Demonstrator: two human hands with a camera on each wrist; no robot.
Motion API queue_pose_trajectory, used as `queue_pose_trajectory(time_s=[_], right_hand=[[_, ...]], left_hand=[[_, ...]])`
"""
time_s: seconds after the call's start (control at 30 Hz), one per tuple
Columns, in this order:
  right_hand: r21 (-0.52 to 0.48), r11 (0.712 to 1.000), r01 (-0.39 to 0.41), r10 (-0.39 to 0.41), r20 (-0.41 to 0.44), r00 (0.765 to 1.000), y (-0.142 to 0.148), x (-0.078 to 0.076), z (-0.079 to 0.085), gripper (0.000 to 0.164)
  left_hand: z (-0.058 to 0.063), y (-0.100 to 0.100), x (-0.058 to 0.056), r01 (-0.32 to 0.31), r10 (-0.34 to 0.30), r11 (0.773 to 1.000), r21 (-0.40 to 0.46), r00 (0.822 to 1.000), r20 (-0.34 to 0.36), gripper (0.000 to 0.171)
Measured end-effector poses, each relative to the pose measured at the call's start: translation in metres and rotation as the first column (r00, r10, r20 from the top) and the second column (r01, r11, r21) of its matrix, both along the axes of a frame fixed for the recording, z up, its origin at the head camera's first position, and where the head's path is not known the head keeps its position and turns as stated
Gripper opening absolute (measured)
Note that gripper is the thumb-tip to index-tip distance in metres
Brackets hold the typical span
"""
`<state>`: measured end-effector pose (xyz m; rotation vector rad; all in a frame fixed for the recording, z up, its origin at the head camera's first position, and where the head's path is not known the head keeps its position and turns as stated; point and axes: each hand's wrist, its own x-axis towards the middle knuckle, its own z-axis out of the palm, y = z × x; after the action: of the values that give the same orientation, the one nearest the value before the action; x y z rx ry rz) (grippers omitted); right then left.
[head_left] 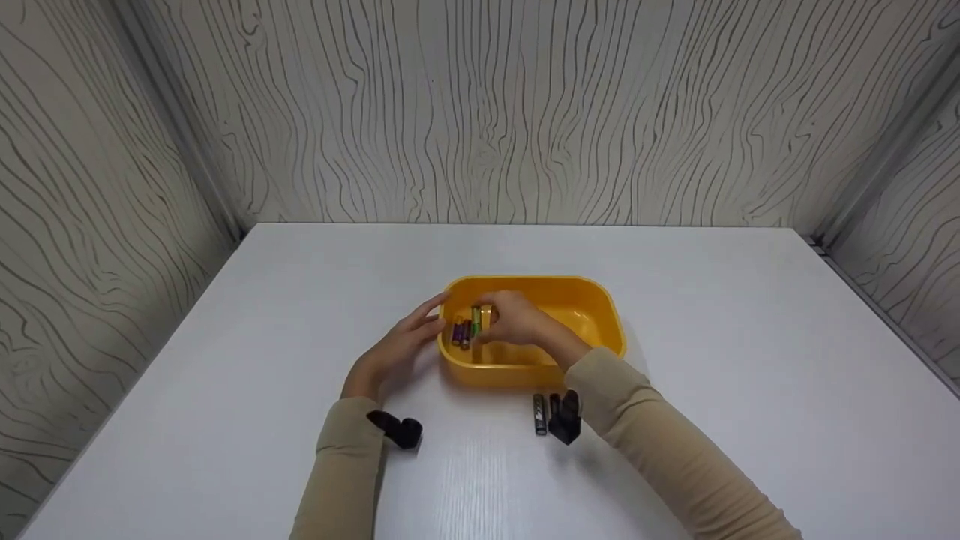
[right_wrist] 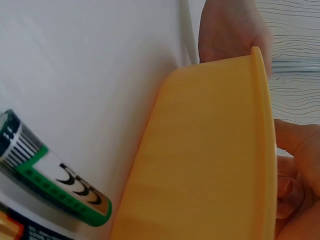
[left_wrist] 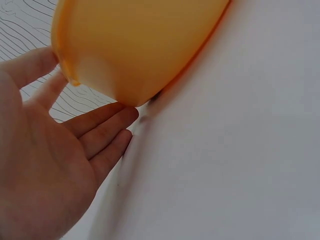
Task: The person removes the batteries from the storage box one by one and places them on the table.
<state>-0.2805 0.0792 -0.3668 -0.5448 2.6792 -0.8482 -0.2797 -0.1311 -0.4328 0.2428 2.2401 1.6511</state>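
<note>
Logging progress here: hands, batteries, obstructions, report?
Left hand touching yellow tub. Right hand curled about green battery inside. Two batteries outside, near side. No obstruction seen.

A smooth, flat white bench [head_left: 225,420] carries a yellow-orange, rounded rectangular plastic basin [head_left: 510,376], which stands upright on it. Just beside the basin's near wall, two batteries lie on their sides: a green-and-white cylindrical battery [right_wrist: 62,177] with a dark end and, close to its right, a black-and-orange cylindrical battery [right_wrist: 37,230]
</note>
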Motion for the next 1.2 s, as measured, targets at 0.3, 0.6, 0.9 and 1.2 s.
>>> queue_pose_trajectory(time_s=[0.3, 0.6, 0.9, 1.2], right_hand=[[-0.041, 0.997, -0.062, 0.06, -0.039, 0.997, 0.013, 0.01, 0.006, 0.058], [-0.087, 0.995, -0.042, 0.039, -0.032, 0.999, 0.031, 0.02, 0.01, 0.059], [-0.122, 0.992, -0.031, 0.028, -0.026, 0.999, 0.044, 0.033, 0.013, 0.058], [-0.113, 0.993, -0.046, 0.04, -0.055, 0.998, 0.054, 0.042, 0.013, 0.058]], left_hand=[[0.0, 0.001, -0.001, -0.002, 0.002, 1.0, -0.004, 1.0, -0.019, 0.049], [-0.002, 0.0, -0.003, 0.011, -0.011, 1.0, 0.026, 1.0, -0.029, 0.048], [-0.003, -0.003, -0.003, 0.008, -0.008, 1.0, 0.012, 1.0, -0.021, 0.046], [-0.001, -0.001, -0.001, 0.001, -0.001, 1.0, 0.008, 1.0, -0.022, 0.047]])
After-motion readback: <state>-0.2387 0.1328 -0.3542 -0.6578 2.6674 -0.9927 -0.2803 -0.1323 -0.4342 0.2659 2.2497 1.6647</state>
